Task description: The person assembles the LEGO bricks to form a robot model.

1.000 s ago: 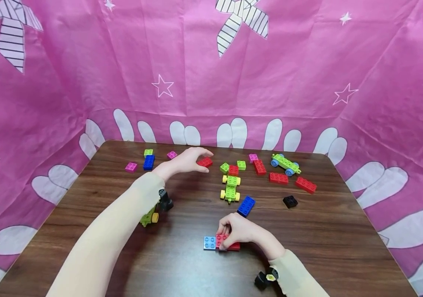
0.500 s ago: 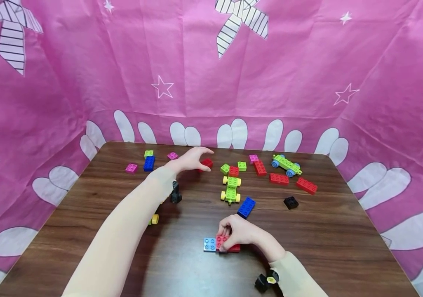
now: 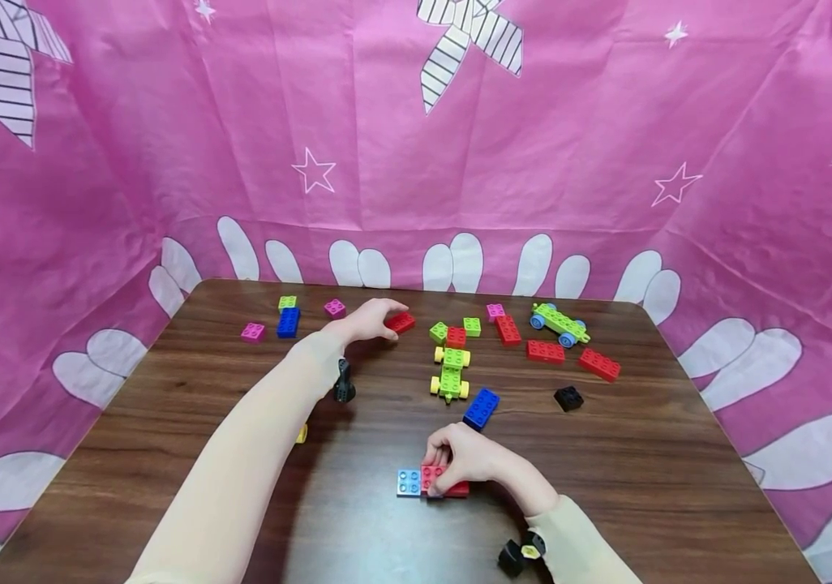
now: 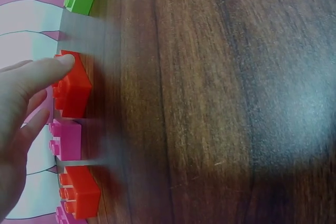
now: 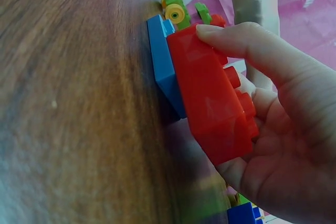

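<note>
Towards the back of the table, my left hand reaches over a red brick. Its thumb lies at the brick's end in the left wrist view, and a gap shows between thumb and forefinger; a firm hold is not visible. At the front, my right hand pinches a red studded brick between thumb and fingers. A light blue brick adjoins this red brick on its left; how far the red one overlaps it is hidden. Ahead of the right hand lies a dark blue brick.
A green car base with yellow wheels stands mid-table, and one with blue wheels at back right. Several red bricks and a black brick lie to the right. Pink and blue bricks sit at left.
My left hand has come down around the far red brick, its thumb and forefinger drawing closer together. The right hand keeps its pinch in the same place.
</note>
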A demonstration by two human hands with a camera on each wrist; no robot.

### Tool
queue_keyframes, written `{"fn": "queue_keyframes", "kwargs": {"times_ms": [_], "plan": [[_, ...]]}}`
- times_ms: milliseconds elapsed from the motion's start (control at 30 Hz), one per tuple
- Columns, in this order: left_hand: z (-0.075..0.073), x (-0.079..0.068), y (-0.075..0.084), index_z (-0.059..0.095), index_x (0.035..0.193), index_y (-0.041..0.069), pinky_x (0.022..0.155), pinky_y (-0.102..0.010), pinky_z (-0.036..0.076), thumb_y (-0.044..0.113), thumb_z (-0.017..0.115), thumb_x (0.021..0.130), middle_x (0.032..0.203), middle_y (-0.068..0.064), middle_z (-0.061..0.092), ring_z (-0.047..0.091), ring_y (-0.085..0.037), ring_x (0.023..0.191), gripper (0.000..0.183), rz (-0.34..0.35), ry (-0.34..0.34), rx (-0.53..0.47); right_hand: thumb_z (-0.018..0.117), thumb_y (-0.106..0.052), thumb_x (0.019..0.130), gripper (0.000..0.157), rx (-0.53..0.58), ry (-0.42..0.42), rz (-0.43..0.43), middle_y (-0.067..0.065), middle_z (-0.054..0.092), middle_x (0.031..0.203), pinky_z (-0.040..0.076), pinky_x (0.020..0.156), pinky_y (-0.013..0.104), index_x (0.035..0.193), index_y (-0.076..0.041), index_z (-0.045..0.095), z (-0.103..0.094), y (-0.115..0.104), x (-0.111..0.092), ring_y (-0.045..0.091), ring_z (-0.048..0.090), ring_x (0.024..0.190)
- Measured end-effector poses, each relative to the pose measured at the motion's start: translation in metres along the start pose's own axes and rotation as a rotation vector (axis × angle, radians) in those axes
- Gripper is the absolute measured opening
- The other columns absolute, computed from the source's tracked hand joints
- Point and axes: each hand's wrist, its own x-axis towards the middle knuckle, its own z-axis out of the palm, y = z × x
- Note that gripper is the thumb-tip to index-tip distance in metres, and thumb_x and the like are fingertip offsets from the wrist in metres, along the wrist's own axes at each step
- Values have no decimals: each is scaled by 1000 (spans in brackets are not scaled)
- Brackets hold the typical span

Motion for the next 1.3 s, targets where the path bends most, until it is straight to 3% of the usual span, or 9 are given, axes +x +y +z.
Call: {"fn": "queue_keyframes", "kwargs": {"times_ms": [533, 833, 1033, 1300], "plan": [[6, 0, -2, 50, 136, -2, 108, -39, 38, 8, 72, 85, 135, -18, 56, 51, -29, 124, 56, -17, -15, 117, 86, -15, 67, 22, 19, -5, 2, -10, 62, 69, 49, 59, 17, 80, -10, 68, 1, -3, 1, -2, 53, 64], [4, 3, -1, 52, 134, -2, 109, -37, 38, -1, 70, 83, 132, -17, 58, 52, -27, 124, 55, -14, -42, 73, 85, -17, 69, 22, 14, -7, 15, -10, 62, 70, 48, 59, 18, 81, -12, 68, -1, -1, -1, -1, 53, 64], [5, 2, 1, 53, 134, 0, 108, -37, 39, -3, 71, 81, 131, -16, 59, 53, -25, 121, 57, -58, -72, 22, 85, -16, 69, 21, 16, -9, 15, -10, 61, 70, 48, 59, 18, 80, -11, 67, -2, 0, -1, -2, 52, 64], [12, 5, -1, 56, 132, 1, 105, -38, 40, 7, 75, 80, 127, -14, 62, 54, -25, 114, 55, -76, -58, 87, 85, -15, 68, 22, 21, -9, 17, -11, 60, 70, 47, 59, 17, 80, -11, 68, 0, 1, 0, -2, 52, 64]]}}
